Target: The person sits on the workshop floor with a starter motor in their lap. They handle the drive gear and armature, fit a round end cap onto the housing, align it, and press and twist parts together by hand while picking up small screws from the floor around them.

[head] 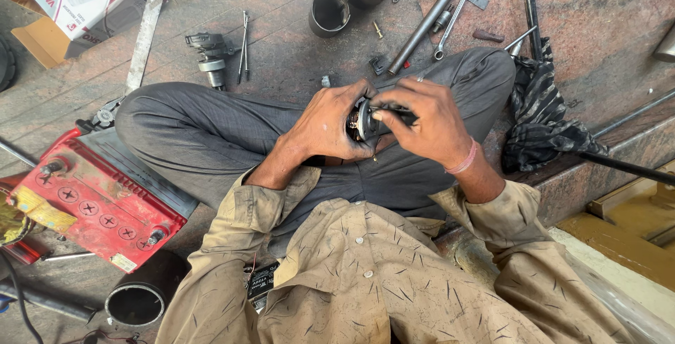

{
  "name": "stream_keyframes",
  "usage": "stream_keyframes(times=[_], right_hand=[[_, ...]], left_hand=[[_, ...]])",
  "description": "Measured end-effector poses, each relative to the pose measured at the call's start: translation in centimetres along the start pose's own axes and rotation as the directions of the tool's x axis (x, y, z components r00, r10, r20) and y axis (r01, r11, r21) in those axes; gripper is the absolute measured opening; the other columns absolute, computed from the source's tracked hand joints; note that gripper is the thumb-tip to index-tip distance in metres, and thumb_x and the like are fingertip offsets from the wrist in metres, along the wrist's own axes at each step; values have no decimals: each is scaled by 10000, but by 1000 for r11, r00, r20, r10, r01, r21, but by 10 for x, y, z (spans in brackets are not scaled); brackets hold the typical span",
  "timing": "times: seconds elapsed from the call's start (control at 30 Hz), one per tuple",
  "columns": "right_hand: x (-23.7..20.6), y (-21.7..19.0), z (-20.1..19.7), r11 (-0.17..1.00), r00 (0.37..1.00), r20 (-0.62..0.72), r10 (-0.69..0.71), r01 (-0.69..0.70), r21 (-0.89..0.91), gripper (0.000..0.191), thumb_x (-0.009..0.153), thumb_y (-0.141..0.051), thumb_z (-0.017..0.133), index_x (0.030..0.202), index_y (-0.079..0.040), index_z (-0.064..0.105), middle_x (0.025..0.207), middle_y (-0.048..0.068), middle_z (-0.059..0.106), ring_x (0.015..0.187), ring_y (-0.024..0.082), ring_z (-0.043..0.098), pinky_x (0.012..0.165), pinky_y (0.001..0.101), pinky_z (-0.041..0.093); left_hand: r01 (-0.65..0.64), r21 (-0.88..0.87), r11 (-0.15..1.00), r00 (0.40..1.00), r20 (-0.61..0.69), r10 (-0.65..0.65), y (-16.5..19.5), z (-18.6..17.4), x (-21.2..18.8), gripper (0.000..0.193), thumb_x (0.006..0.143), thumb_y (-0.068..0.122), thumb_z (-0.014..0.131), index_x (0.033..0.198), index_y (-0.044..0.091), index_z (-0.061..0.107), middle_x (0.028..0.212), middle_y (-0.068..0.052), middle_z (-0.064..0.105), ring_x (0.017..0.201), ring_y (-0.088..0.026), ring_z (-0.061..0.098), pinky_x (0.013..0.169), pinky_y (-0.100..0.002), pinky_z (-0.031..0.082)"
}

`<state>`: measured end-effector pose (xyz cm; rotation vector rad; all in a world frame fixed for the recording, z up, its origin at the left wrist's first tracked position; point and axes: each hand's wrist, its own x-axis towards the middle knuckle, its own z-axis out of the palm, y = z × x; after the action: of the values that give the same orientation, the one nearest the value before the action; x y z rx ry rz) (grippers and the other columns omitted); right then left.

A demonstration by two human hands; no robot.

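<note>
Head view, person seated cross-legged on stone floor. Left hand (329,125) wraps a small round metal motor part (361,125), held over the lap btwn both hands. Right hand (429,125) pinches a thin dark tool (394,111) w/ fingertips, tip touching the part's face. Red battery (98,200) lies by the left knee; dark striped cloth (541,115) beside the right knee; metal cup (329,12) and spanner (453,17) on floor ahead.

Reddish-brown stone floor (281,56) in flat daylight, dusty and scuffed. Raised stone step (619,154) along the right, yellowish ground (633,238) below. Scattered about: red battery (98,203), cardboard box (70,7), striped rag (541,112).
</note>
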<state>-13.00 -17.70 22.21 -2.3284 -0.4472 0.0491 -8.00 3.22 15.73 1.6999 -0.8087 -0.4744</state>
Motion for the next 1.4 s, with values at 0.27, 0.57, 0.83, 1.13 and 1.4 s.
stream_keyframes(times=[0.27,0.57,0.83,1.13,1.4], right_hand=[[2,-4,-4,991,988,97,121,-125,37,258,804,-102,829,1011,-14,703,908,114,634,799,277,689,685,390,527],[0,1,0,999,998,49,39,-37,-32,215,894,-87,810,1087,-65,716,946,100,669,780,282,700,665,365,534],[4,-9,-8,977,988,140,-64,90,-195,214,817,-49,813,1002,-52,706,911,99,640,782,305,666,693,403,525],[7,-6,-11,990,991,113,-78,90,-107,215,879,-72,789,1079,-45,716,995,112,641,808,276,675,686,374,530],[0,2,-3,993,996,82,-45,53,-105,183,903,-29,759,1063,-11,673,937,119,646,782,250,665,678,366,521]], left_hand=[[16,-43,999,1000,6,-15,-3,0,0,637,655,339,924,1124,63,594,912,-122,713,782,-290,743,685,-388,565],[4,7,1000,1000,20,-5,-5,-1,0,653,609,302,904,1127,59,589,890,-129,708,771,-315,730,662,-401,551],[22,30,999,999,37,-23,-6,-2,2,693,554,304,910,1112,61,579,881,-135,707,799,-341,724,685,-422,552],[13,-19,1000,1000,14,-13,-3,-4,1,678,605,317,913,1143,69,583,918,-128,716,803,-325,737,687,-407,560],[-27,58,998,1000,-5,27,0,-6,2,677,603,347,911,1121,52,590,888,-144,709,776,-355,716,652,-421,545]])
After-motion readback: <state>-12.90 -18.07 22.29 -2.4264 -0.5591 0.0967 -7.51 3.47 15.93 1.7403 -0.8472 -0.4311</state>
